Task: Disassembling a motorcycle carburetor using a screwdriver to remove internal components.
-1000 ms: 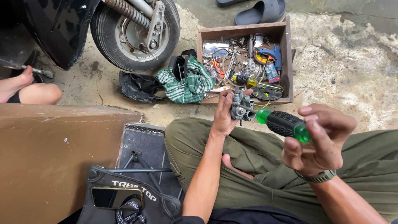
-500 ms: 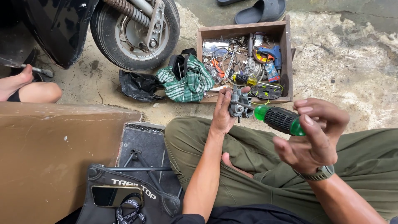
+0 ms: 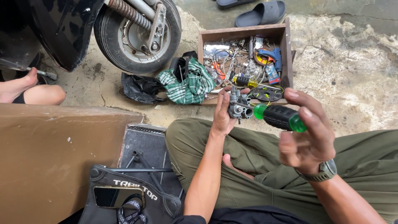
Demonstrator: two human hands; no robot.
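My left hand point(image 3: 223, 115) grips a small grey metal engine part point(image 3: 238, 106), held above my knees. My right hand point(image 3: 309, 135) holds a screwdriver with a black and green handle point(image 3: 278, 117), its tip set against the metal part. The fingers of that hand are loosely curled around the handle's end. I sit cross-legged in olive trousers point(image 3: 253, 157) on a concrete floor, with a watch point(image 3: 325, 171) on my right wrist.
A wooden box point(image 3: 286, 49) of tools and wires lies ahead. Beside it are a green checked cloth point(image 3: 188, 85) and a black bag point(image 3: 139, 88). A scooter wheel point(image 3: 139, 35) stands at top left, another person's leg point(image 3: 29, 91) at left, sandals point(image 3: 259, 12) at top.
My right hand has turned on the screwdriver handle and its fingers have shifted around the end. The left hand keeps the metal part in about the same place.
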